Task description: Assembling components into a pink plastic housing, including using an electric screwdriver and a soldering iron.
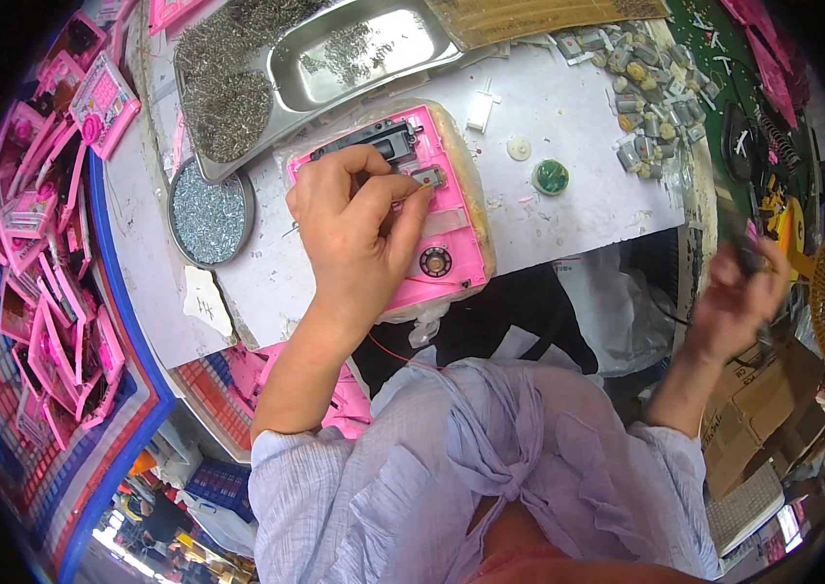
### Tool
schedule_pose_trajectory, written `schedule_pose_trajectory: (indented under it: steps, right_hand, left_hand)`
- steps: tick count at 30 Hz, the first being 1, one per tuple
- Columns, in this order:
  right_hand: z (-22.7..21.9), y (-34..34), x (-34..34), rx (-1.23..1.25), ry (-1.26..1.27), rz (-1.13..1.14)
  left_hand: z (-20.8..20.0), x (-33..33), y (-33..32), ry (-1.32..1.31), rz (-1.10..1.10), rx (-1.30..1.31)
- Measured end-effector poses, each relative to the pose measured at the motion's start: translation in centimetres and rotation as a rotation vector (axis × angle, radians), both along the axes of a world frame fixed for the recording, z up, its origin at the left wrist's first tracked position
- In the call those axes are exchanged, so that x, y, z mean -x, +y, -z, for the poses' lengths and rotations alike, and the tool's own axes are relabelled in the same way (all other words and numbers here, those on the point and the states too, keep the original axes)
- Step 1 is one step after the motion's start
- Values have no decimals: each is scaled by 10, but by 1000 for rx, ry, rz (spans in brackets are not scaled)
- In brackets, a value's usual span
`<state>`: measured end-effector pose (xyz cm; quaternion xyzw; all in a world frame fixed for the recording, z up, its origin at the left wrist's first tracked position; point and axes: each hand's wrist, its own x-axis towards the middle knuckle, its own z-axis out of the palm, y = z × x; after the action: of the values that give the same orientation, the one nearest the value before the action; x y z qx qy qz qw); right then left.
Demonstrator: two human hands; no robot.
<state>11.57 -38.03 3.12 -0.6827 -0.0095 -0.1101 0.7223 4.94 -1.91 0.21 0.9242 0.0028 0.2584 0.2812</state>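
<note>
We see the left hand (354, 214) over the pink plastic casing (448, 151), its thumb and fingertips drawn close together at a small silvery motor (429, 177) in the casing's upper part. We cannot tell whether they pinch the motor or only press on it. The right hand (735, 302), well to the right of the casing and blurred, has its fingers curled around a dark elongated object (749, 257).

Inside the casing we find a black rectangular plastic mechanism (388, 142) at its far side and a round black speaker (436, 261) at its near side. A yellowish padded bundle in clear plastic (479, 200) lies beneath the casing and shows along its right edge.

Left of the casing on the white-covered bench (578, 229), we see a round grey dish (208, 264) of bluish-silver screws. Beyond the casing stands a steel tray (320, 88) with many small dark metal pieces (228, 102). To the casing's right lie a white plastic disc (519, 148) and a round green container (550, 177); farther right and beyond, we see a pile of small silvery motors (641, 112). Well left of the casing, we see more pink casings (53, 331) heaped together.
</note>
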Motion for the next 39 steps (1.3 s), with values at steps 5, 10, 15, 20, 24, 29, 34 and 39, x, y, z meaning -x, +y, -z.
schedule_pose_trajectory:
  steps: [5,10,15,20,24,29,34,39]
  right_hand:
    - [16,89,10,116,76,-567]
    - [22,97,8,212,43,-712]
    - [28,103,6,214,-49,-740]
    - [27,110,4,211,-114,-735]
    - [30,112,4,217,-131,-726]
    - [31,114,5,261,-160,-705]
    - [27,116,-1,346,-240,-739]
    - [25,118,-6,383,-361,-755]
  left_hand:
    - [6,1,1,13,-8,-9]
    - [5,4,0,52,-14,-21]
    - [0,4,-1,84,-1,-69]
    - [0,4,-1,99,-5,-67]
    - [1,4,-1,92,-3,-66]
    - [1,5,-1,89,2,-62]
    - [0,5,-1,98,1,-71]
    - [0,5,-1,110,5,-79]
